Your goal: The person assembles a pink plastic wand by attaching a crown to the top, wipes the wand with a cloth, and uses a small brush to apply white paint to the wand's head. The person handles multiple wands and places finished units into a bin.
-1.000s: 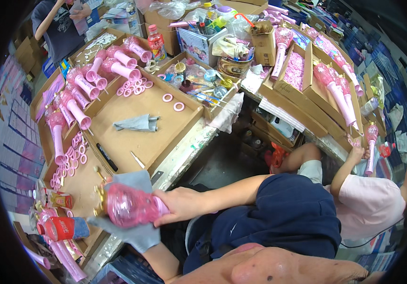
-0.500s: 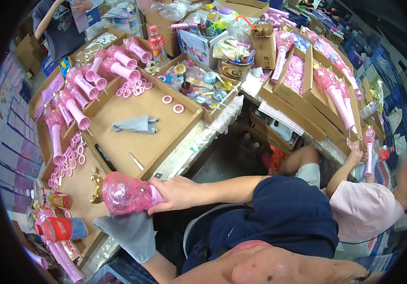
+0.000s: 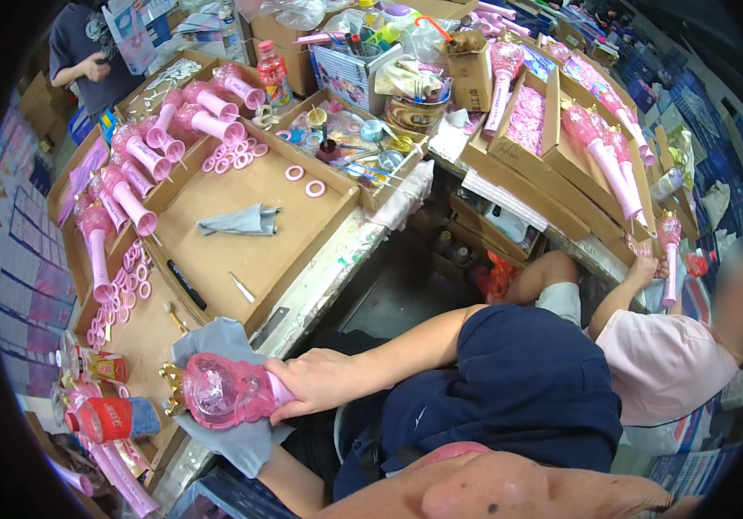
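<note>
My right hand [image 3: 312, 381] is closed round the pink handle of a toy wand [image 3: 224, 391]. The wand lies nearly level, with a clear pink bulb head and a gold crown [image 3: 174, 389] at its left end. A grey cloth [image 3: 242, 450] spreads behind and beneath the head, held by my left hand, whose fingers the cloth hides; my left forearm [image 3: 289, 484] comes up from below. Beyond lies a cardboard tray [image 3: 216, 259] with a second grey cloth [image 3: 240, 221], a black marker [image 3: 186, 285], a thin white-tipped tool [image 3: 242, 287] and pink rings [image 3: 235, 156].
Several pink wands [image 3: 133, 203] line the tray's left side. A red-labelled bottle [image 3: 116, 419] and a can [image 3: 105, 367] stand at the near left. A paint box [image 3: 363, 147] sits behind. At the right, a co-worker in a pink shirt [image 3: 661, 355] holds another wand [image 3: 669, 259].
The wand has come down slightly and nearer to me. The grey cloth has risen from below the head to spread behind it. A small brush shows in the tray where the crown was.
</note>
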Motion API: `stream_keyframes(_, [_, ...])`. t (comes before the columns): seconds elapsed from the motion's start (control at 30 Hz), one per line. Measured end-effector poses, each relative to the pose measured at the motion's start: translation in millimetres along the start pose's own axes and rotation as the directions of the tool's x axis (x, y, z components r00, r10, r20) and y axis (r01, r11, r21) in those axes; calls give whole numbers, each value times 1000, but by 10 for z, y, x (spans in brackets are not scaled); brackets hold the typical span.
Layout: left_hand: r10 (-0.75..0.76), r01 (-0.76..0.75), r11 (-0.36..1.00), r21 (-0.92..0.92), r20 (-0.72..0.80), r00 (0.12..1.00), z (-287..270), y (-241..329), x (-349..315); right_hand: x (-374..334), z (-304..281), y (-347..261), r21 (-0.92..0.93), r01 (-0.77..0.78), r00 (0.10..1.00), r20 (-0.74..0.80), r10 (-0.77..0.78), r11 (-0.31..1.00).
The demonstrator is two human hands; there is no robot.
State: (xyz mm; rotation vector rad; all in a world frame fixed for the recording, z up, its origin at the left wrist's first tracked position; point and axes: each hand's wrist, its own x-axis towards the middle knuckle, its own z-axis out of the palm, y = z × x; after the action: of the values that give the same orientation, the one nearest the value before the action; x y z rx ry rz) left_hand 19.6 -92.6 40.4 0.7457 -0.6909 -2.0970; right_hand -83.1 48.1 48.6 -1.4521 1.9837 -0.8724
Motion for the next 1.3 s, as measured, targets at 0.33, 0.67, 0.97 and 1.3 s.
stream_keyframes(0.33, [31,-34,998,49,49,998,-250,-185,5,-55,-42,20,112,-58,997,60,51,992])
stream_keyframes(0.67, [-17,-129,913,386,353,935,-729,-328,229,54,166,512,835,-363,767,519,-376,413])
stream_keyframes(0.97, [-421,529,806,-266,372,828,444,-173,199,-61,99,733,966,-159,982,135,128,201])
stream_keyframes(1.3, [-265,284,956,-76,190,945,504,-337,249,-89,-84,367,476,-206,960,-71,271,855])
